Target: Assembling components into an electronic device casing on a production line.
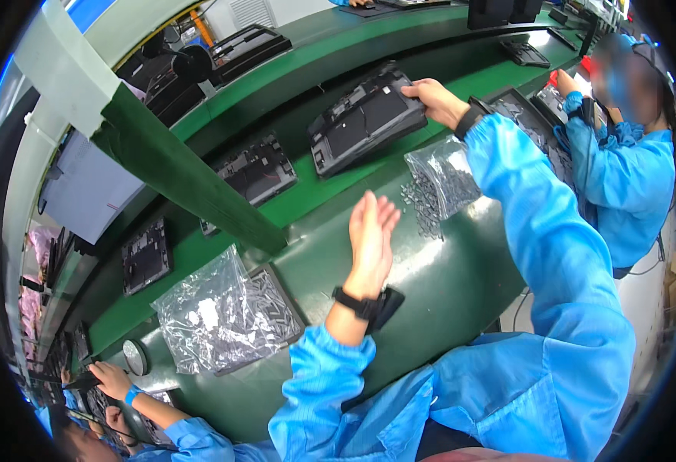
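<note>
My right hand (435,101) reaches out and grips the near right corner of a black plastic panel (365,119) that lies tilted on the green belt (315,192). My left hand (372,233) is raised above the bench with fingers straight and apart, holding nothing. A black band sits on each wrist, and both arms wear blue sleeves. Just right of the left hand lies a clear bag of small dark screws (442,181), with several spilled beside it.
More black panels (255,169) ride the belt. A crinkled clear bag (211,312) covers a tray at the lower left. A green beam (184,173) crosses overhead. One person in blue (623,169) works at the right, another's hands (115,381) at the lower left.
</note>
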Available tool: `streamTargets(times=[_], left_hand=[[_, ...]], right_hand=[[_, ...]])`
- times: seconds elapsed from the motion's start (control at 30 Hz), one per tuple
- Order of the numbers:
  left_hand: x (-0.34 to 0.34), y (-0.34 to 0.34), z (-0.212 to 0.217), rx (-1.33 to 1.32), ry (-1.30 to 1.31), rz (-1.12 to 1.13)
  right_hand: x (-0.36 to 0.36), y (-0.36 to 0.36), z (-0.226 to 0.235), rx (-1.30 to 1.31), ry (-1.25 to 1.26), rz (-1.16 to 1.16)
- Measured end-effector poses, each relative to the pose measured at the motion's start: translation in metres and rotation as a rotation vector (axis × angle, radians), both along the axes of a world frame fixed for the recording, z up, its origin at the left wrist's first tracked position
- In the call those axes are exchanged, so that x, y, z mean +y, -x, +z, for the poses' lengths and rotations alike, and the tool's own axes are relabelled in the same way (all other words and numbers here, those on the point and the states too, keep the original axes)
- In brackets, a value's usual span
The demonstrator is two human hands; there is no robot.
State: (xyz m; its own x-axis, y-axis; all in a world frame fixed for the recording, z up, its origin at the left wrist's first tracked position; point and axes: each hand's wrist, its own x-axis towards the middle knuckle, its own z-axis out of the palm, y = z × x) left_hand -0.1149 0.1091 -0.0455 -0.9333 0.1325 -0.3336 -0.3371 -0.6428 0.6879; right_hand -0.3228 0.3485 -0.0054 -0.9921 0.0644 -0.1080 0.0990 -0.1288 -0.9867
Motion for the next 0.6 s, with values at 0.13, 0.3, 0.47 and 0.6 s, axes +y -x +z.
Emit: streamTargets(times=[0.13, 0.3, 0.47, 0.6], left_hand=[[0.017, 0.017, 0.016, -0.039, -0.163, 0.164], [0.008, -0.041, 0.005, 0.061, 0.057, 0.321], [-0.064, -0.114, -0.016, -0.071, 0.26, 0.072], [-0.08, -0.153, -0.011, -0.158, 0.365, 0.02]], right_hand=[[-0.056, -0.16, 0.009, 0.115, 0.164, -0.114], [-0.11, -0.338, -0.015, 0.122, 0.363, -0.206], [-0.054, -0.425, -0.042, -0.527, 0.229, 0.928], [-0.044, -0.406, 0.001, -0.108, -0.206, 1.148]])
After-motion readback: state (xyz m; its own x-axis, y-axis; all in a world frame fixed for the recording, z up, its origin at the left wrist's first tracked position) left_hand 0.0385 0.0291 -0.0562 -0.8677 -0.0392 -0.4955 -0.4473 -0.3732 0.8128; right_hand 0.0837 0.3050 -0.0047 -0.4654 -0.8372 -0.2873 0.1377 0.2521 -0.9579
